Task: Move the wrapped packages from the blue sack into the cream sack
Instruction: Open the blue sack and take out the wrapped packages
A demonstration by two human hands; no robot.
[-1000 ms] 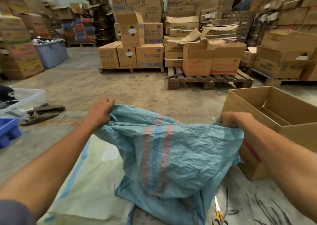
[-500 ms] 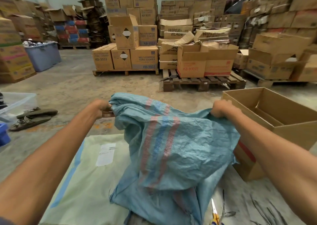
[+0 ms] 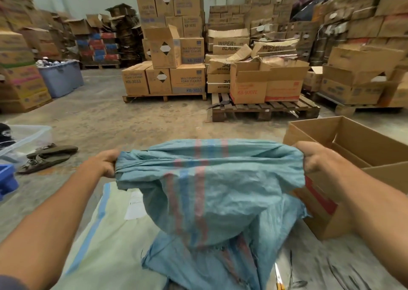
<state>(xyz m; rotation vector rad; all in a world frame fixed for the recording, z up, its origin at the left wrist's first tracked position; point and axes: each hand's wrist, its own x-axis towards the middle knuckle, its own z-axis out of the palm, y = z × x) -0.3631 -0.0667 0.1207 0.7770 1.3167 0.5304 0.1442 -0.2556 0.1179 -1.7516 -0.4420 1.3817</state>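
Warehouse floor: your left hand (image 3: 100, 165) and right hand (image 3: 313, 157) grip the crumpled blue woven sack (image 3: 212, 190) above the flat cream woven sack (image 3: 106, 245); loosen and packages could spill.

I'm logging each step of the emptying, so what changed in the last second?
Both hands lifted the blue sack and pulled apart, stretching its top edge taut. The left hand and right hand kept their grip on the sack's corners. The cream sack stayed flat beneath it, and the open cardboard box stayed put.
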